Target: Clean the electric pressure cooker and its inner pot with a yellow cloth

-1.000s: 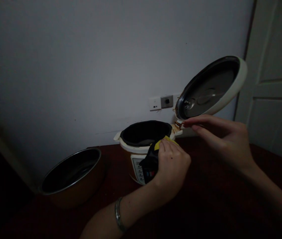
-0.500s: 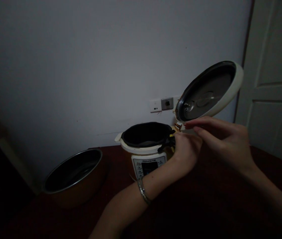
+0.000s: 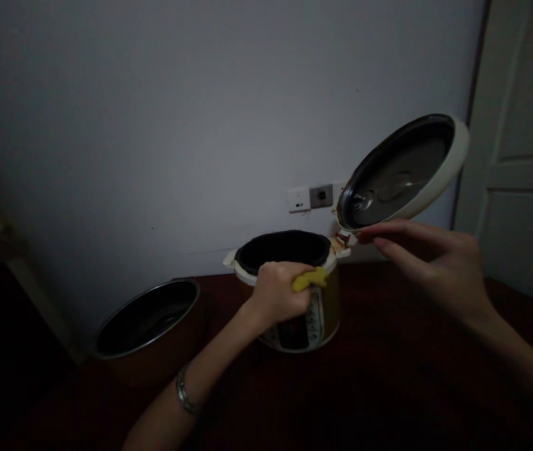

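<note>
An electric pressure cooker [image 3: 331, 307], white-rimmed with a front control panel, stands with its dark inside showing. Its lid [image 3: 400, 178] is tilted up on the right, joined by a brown-stained hinge [image 3: 342, 241]. In front of the cooker's rim, my left hand [image 3: 281, 291] is closed around a yellow cloth [image 3: 310, 279], part of which sticks out on the right. My right hand [image 3: 435, 263] pinches the lid's lower edge beside the hinge; the exact spot under its fingertips is hard to see.
An inner pot [image 3: 153, 341] with a metal rim sits on the dark red table [image 3: 379, 351] to the left. Wall sockets [image 3: 321, 196] are behind the cooker. A panelled door [image 3: 529, 213] stands at the right.
My left hand has moved left from the hinge to the cooker's front rim, and the yellow cloth shows more. My right hand stays by the lid. The view has shifted slightly.
</note>
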Tool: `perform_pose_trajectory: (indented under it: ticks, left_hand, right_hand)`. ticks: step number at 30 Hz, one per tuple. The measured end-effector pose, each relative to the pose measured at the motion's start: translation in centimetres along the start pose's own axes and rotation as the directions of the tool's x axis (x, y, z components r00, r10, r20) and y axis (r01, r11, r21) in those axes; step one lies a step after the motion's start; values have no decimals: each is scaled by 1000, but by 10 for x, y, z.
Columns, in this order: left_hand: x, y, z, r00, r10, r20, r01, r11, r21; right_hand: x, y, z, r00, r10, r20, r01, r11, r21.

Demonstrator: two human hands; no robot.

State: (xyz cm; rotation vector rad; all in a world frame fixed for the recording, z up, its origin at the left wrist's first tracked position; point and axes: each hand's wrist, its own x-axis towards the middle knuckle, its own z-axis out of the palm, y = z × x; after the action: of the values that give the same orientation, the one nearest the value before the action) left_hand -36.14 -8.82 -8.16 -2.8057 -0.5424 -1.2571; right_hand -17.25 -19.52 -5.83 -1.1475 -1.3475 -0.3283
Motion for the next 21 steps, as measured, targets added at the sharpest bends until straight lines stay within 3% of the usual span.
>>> perform_pose_trajectory:
  ticks: [4, 7, 9, 15, 18, 21]
  left_hand:
    - [-17, -32, -25, 999, 41, -6, -41, 979, -201]
    - [-28, -48, -38, 989, 151, 11, -142, 951, -275]
    - [-35, -57, -44, 989, 145, 2, -138, 944, -300]
    - [-51, -99, -54, 991, -133, -33, 111, 918, -381]
    - [-53, -120, -57, 952, -302, -53, 264, 896, -356]
    - [-51, -129, -57, 908, -405, -103, 353, 875, -332]
  right_hand:
    - [0, -1, 3, 1000, 8, 16, -9, 1000, 20]
    - [0, 0, 6, 999, 34, 24, -35, 999, 29]
    - [0, 2, 7, 999, 43, 33, -44, 999, 27]
    - [-2, 7, 9, 999, 28, 46, -28, 1000, 9]
    - [-2, 9, 11, 998, 25, 53, -27, 999, 25]
    - [-2, 11, 14, 997, 27, 69, -30, 998, 53]
